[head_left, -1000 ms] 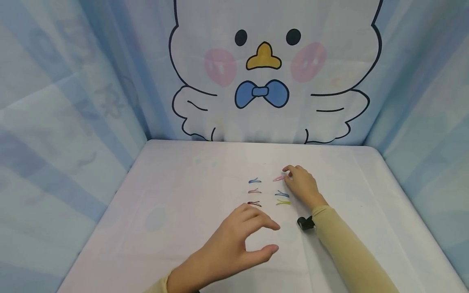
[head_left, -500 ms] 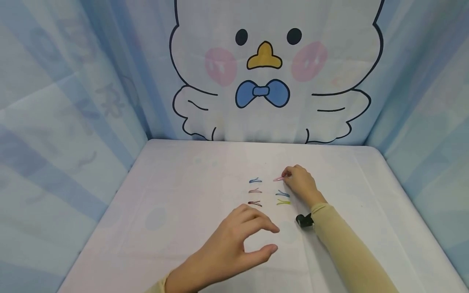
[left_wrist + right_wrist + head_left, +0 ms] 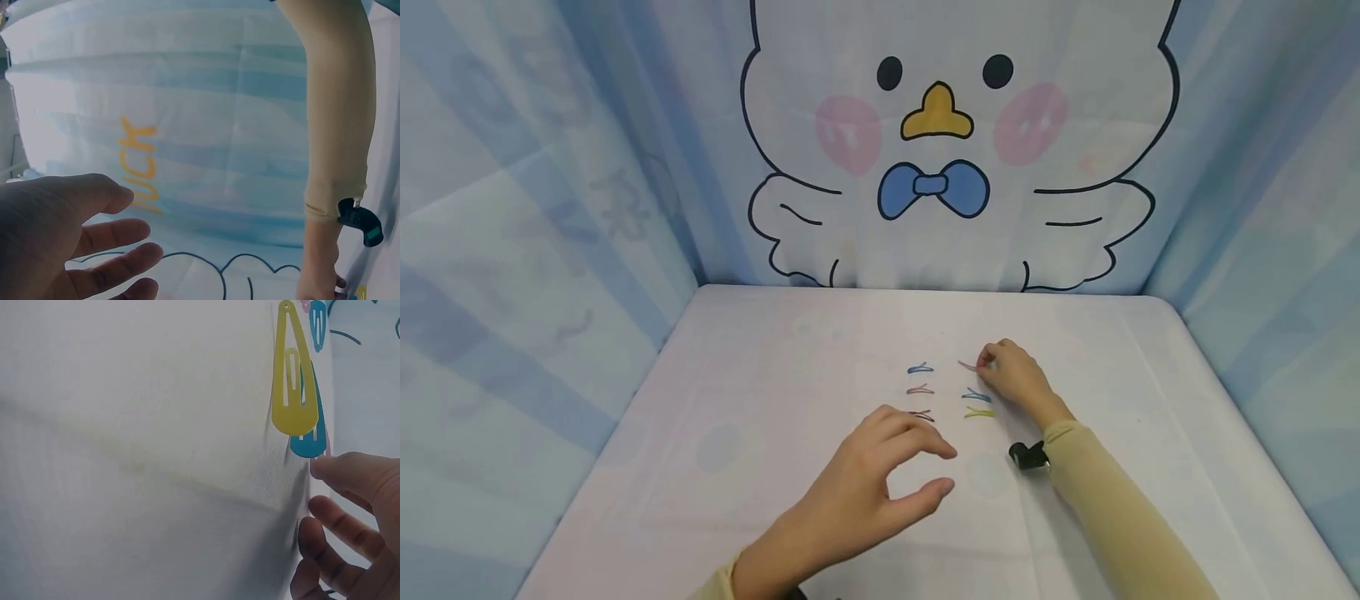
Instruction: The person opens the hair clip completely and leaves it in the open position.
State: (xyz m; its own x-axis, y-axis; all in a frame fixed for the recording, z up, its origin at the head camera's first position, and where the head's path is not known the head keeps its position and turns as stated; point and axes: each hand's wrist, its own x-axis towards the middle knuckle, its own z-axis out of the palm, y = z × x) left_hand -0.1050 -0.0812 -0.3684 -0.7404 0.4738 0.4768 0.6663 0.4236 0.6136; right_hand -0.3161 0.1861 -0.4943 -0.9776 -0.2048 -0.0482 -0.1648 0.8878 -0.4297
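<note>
At the far end of the right column of hair clips, my right hand (image 3: 1013, 377) pinches the near end of a pink hair clip (image 3: 967, 365) between thumb and fingers. In the right wrist view the thumb (image 3: 350, 472) covers most of that clip. Nearer me in the same column lie a blue hair clip (image 3: 976, 396) and a yellow-green hair clip (image 3: 294, 422), both with raised arms. My left hand (image 3: 880, 475) hovers over the front of the table, thumb and fingers spread apart, holding nothing. Its knuckles partly overlap a dark brown hair clip (image 3: 922, 415).
The left column also has a pinkish hair clip (image 3: 920, 389) and, behind it, a blue hair clip (image 3: 920, 367). A black wrist camera (image 3: 1027, 456) juts from the right sleeve. Printed curtains (image 3: 535, 250) close off the white table (image 3: 760, 350) at the back and sides.
The right fingers have closed on the pink clip's end, and the clip now shows thinner and slopes the other way. The left hand has shifted slightly left and away from me.
</note>
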